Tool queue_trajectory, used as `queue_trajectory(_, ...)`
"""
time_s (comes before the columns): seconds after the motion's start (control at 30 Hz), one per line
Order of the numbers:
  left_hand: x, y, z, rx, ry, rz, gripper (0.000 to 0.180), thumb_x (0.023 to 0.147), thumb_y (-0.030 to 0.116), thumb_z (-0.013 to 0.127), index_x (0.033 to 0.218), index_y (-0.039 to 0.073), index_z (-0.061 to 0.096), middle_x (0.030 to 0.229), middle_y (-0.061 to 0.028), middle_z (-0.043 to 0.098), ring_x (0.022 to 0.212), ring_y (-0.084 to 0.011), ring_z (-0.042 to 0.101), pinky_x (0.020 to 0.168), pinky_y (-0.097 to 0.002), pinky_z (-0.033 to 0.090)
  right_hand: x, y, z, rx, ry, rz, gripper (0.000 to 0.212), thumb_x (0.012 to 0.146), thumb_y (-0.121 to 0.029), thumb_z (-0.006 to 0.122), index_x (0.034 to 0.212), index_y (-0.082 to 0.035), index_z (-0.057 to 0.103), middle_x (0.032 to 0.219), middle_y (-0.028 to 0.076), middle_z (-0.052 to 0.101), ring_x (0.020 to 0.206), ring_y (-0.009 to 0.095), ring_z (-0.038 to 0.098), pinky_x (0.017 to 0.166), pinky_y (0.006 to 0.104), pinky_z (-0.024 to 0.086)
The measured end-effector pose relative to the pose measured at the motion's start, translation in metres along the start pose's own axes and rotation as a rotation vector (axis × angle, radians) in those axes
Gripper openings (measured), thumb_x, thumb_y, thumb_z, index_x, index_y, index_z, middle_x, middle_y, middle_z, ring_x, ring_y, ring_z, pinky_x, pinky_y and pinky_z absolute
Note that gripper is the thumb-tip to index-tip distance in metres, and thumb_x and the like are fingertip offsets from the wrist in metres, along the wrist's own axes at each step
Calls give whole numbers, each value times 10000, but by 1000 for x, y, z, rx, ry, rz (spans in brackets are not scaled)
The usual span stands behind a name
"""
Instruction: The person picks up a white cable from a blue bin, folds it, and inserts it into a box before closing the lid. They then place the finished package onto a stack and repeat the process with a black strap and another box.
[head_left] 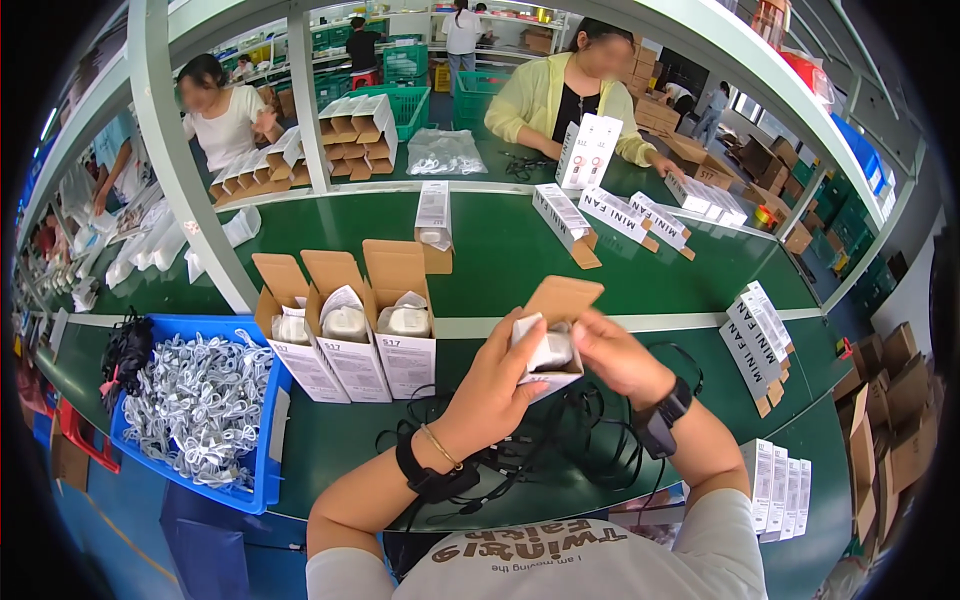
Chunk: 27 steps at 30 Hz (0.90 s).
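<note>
My left hand (492, 388) is closed round a white carton (548, 382), which is tilted with its brown flap (565, 297) standing up. Inside the open top sits an item in white wrapping (550, 350). At the carton's right edge my right hand (622, 358) grips with thumb and bent fingers by the opening. To the left of my hands, three open cartons (345, 362) stand side by side, each with a white-wrapped item inside and its brown flaps raised.
A blue bin (268, 440) of bundled white cables (200, 405) stands at the left. Black cables (600, 425) lie under my hands. White cartons (758, 340) sit at the right and on the far belt. Across the table, a person in yellow (570, 100) handles cartons; a white upright post (175, 160) rises at left.
</note>
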<state>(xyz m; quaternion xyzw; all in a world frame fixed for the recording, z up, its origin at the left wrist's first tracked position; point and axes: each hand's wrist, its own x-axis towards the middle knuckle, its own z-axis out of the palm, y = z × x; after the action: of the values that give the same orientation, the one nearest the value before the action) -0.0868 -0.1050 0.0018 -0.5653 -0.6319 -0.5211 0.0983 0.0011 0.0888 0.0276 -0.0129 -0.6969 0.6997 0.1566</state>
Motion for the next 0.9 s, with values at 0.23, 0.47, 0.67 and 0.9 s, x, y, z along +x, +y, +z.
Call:
queue_trajectory(0.23,0,-3,-8,-160,-114,-70,702,773,27,696,1359,27,308,1353,-241,359,1227,-383,427,1001,-402,386,16,2,8,-65,-314,-127,382,883,-137,593,1246,-27,548,1293,104,526,1246,228,456,1039,371,351)
queue_trajectory(0.47,-7,-6,5,-282,44,-217,722,774,57,710,1353,-20,286,1310,-238,415,1183,-374,475,1000,-396,393,12,-36,-4,-582,-492,-418,421,854,-223,640,1225,-35,582,1379,127,478,1300,303,415,1079,450,282)
queue_trajectory(0.67,-8,-6,-2,-165,-24,-266,754,789,11,675,1388,-1,216,1333,-192,398,1254,-299,431,1071,-402,334,-4,-48,34,-1138,-330,-480,452,806,-228,678,1213,-52,593,1360,140,489,1293,302,425,1076,477,296)
queue_trajectory(0.9,-7,-6,-5,-250,-49,-275,773,783,1,672,1406,-5,213,1342,-195,403,1246,-296,439,1066,-382,337,-5,-31,31,-1163,-203,-637,364,785,-112,675,1146,-84,635,1269,105,567,1187,298,530,964,432,452)
